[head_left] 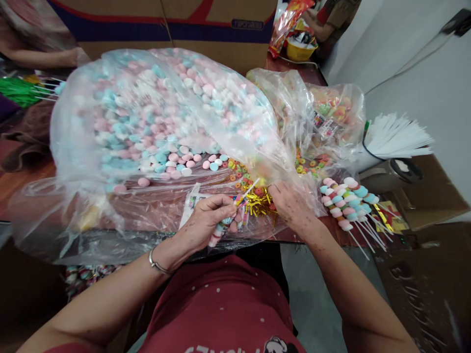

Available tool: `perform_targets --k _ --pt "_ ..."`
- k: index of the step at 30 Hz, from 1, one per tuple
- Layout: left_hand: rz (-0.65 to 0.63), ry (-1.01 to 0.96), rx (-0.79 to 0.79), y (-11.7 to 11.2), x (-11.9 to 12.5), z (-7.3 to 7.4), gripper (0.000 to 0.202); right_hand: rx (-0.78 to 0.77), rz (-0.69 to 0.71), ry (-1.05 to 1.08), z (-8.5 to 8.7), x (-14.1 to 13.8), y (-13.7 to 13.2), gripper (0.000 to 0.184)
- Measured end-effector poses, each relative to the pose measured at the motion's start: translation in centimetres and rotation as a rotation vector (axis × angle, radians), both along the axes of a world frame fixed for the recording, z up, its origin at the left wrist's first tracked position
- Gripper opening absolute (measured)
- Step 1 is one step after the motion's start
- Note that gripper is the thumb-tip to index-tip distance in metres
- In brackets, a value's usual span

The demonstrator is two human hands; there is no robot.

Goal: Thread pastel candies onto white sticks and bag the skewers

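Observation:
My left hand [211, 213] pinches a marshmallow skewer in a clear printed wrapper [220, 230] near its gathered end, where the white stick [251, 188] pokes out up and to the right. Just right of it lies a heap of shiny gold twist ties [257, 202]. My right hand [289, 203] is at the right edge of this heap, fingers curled down and together; their tips are hidden. Small ring-shaped gummies [239, 174] lie beyond the ties. A large clear bag [69, 122] of pink, white and blue candy-like marshmallows [147, 127] spreads across the table behind both hands.
At right are bare marshmallow skewers [346, 201], a metal mug [392, 176], a bundle of white sticks [397, 137] and cardboard boxes [434, 191]. A bag of gummies [331, 108] stands behind. Another person's arm [44, 58] shows at upper left, and a second person [329, 22] at upper right.

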State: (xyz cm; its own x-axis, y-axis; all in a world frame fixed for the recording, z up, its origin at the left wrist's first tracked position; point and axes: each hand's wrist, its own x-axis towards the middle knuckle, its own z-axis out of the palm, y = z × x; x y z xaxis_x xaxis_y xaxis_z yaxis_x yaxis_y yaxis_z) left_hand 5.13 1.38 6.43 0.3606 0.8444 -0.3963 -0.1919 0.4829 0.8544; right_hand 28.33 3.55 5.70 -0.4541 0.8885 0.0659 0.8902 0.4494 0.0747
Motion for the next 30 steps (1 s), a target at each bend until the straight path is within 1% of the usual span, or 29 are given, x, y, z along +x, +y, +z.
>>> perform_targets --k 2,4,7,10,13,16,19,21,22,24,25,27,30 --pt "0.005 -0.011 0.002 0.0 0.0 -0.2 0.029 0.009 0.017 0.029 0.3 0.3 -0.1 0.028" --pt "0.004 -0.023 0.01 0.1 0.0 -0.3 0.028 0.022 0.065 0.033 0.6 0.1 -0.1 0.025" --pt "0.009 -0.03 0.02 0.0 0.2 0.0 0.028 0.002 0.148 -0.038 0.8 -0.7 0.2 0.021" --pt "0.005 -0.023 0.016 -0.1 0.4 0.3 0.028 -0.033 0.143 -0.102 0.8 -1.2 0.5 0.017" --pt "0.003 -0.023 0.004 -0.1 0.2 0.2 0.027 -0.028 0.127 -0.104 0.8 -1.0 0.5 0.018" --pt "0.033 -0.03 0.011 0.1 -0.1 -0.2 0.026 0.046 0.063 -0.083 1.0 -0.6 0.0 0.021" --pt "0.067 -0.027 0.029 0.3 -0.2 -0.4 0.026 0.194 -0.133 0.004 0.9 -0.5 -0.6 0.021" --pt "0.067 -0.034 0.04 0.2 0.0 -0.3 0.026 0.259 -0.235 0.141 0.6 -0.6 -0.9 0.021" --pt "0.054 -0.042 0.046 0.1 0.2 -0.2 0.027 0.271 -0.255 0.251 0.5 -0.8 -1.0 0.021" --pt "0.005 -0.058 0.055 -0.1 0.8 -0.1 0.028 0.225 -0.257 0.528 0.3 -1.5 -1.4 0.019" --pt "-0.024 -0.065 0.056 -0.3 1.2 0.0 0.028 0.165 -0.255 0.677 0.2 -2.0 -1.7 0.018" --pt "-0.069 -0.074 0.046 -0.5 1.9 0.0 0.028 -0.003 -0.267 0.947 0.2 -3.0 -2.4 0.016" --pt "-0.054 -0.089 0.013 -0.7 2.6 -0.1 0.03 -0.236 -0.324 1.219 0.0 -4.3 -3.6 0.015"
